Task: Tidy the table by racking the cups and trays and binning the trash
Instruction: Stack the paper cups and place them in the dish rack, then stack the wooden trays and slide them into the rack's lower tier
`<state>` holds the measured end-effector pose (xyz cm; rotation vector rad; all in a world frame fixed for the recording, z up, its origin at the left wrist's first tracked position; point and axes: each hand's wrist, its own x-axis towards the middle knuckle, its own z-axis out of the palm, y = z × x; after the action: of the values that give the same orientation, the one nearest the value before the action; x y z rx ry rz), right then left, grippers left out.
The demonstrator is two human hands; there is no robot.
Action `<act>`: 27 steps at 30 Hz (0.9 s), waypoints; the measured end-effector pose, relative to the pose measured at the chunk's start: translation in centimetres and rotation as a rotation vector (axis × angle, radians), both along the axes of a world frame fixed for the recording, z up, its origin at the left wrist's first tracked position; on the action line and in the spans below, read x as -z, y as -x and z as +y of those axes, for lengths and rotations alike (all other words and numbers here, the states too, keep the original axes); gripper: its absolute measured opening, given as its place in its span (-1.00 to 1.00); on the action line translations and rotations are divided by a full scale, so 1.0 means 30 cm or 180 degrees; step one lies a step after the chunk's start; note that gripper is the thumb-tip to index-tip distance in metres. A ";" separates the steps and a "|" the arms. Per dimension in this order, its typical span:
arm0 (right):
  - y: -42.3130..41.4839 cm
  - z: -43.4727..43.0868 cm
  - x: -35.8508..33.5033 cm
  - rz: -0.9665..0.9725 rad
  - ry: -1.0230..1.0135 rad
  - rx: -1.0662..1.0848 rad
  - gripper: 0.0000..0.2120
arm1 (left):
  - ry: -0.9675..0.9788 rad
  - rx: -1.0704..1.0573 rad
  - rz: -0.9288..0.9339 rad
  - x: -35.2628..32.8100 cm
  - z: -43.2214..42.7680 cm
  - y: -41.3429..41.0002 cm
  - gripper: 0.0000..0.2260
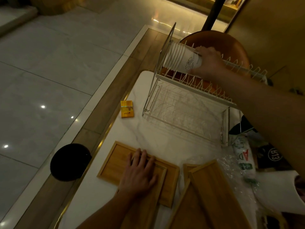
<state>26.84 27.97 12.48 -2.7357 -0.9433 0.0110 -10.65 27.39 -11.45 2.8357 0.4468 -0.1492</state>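
Note:
A white two-tier wire rack (189,113) stands on the marble table (148,129). My right hand (209,63) grips a nested stack of white paper cups (179,57), lying on its side on the rack's upper tier at its left end. My left hand (140,171) rests flat, fingers spread, on stacked bamboo trays (113,162) near the table's front. More bamboo trays (212,192) lie to the right of them. A small yellow box (127,109) lies left of the rack.
A dark round bin (70,162) sits on the floor left of the table. Crumpled clear plastic wrap and a printed bag (244,159) lie at the right. A white paper cup (277,192) lies on its side at the right edge. A round brown stool (219,40) stands behind the rack.

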 end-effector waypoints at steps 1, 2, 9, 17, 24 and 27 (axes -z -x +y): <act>0.002 -0.005 -0.006 0.0005 -0.0038 0.0012 -0.20 | 0.0014 0.0012 0.0004 0.002 0.000 0.000 -0.41; 0.004 -0.011 -0.012 0.0011 -0.0067 0.0024 -0.21 | 0.0016 0.0023 -0.0006 0.005 0.000 -0.001 -0.41; 0.076 -0.096 -0.079 -0.0052 -0.0559 0.0027 -0.37 | -0.0003 -0.0047 0.0193 0.022 0.008 -0.015 -0.38; 0.467 -0.391 -0.048 0.0408 -0.1650 0.0104 -0.58 | 0.0255 -0.0074 0.0274 -0.015 0.019 -0.015 -0.39; 0.874 -0.796 0.288 0.1552 -0.1551 0.1081 -0.63 | 0.0654 -0.0288 -0.0203 -0.090 0.017 0.104 -0.29; 0.997 -0.963 0.408 0.1897 -0.1247 0.1556 -0.62 | 0.0877 -0.0592 -0.0461 -0.107 0.001 0.213 -0.25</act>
<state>-3.08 -0.90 0.23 -2.3031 -0.0929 0.4679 -17.04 27.42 -8.23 2.5005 0.6040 0.0295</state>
